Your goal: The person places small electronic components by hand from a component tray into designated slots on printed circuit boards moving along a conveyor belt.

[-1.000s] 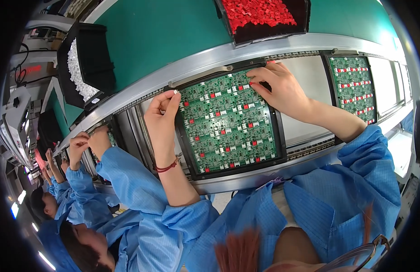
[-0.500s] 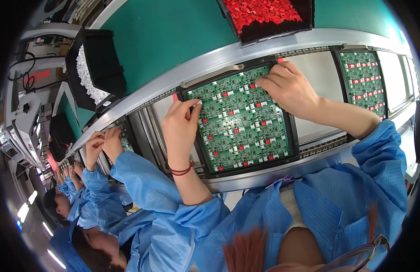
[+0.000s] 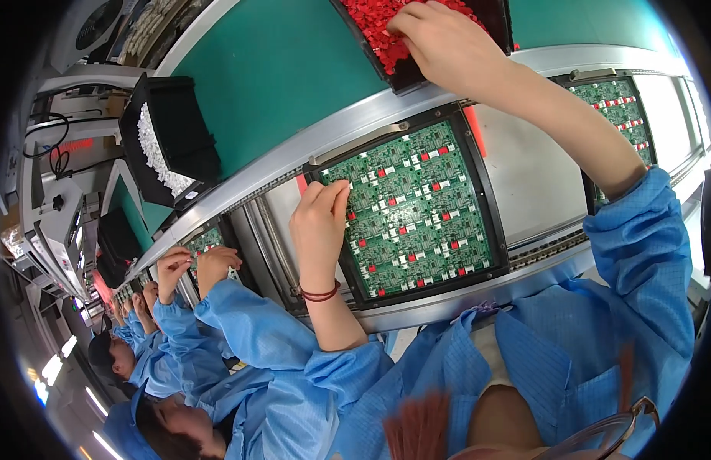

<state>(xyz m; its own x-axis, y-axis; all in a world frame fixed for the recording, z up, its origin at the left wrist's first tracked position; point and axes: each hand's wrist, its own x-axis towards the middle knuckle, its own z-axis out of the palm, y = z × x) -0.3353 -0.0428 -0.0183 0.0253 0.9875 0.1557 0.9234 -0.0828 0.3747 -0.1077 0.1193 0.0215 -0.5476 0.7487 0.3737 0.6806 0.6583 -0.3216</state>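
Note:
My left hand (image 3: 319, 226) is pinched over the left edge of a green circuit board panel (image 3: 405, 203), with a small white connector at its fingertips. Several red and white connectors stand in rows on the panel, which sits in a black frame (image 3: 490, 230). Up at the back, my right hand (image 3: 451, 46) reaches into a black bin (image 3: 500, 23) of loose red connectors (image 3: 371, 31). Its fingers are curled down among the pieces, and what lies between the fingertips is hidden.
A black bin of white connectors (image 3: 160, 153) stands at the left on the green surface (image 3: 279, 77). Another framed panel (image 3: 628, 115) lies to the right on the chain conveyor (image 3: 551, 249). Close on my left, a co-worker's hands (image 3: 194, 268) are over another panel.
My right hand has left the panel's upper right and moved up into the red bin. Two red connectors now show side by side where its fingers were. My left hand stays at the left edge.

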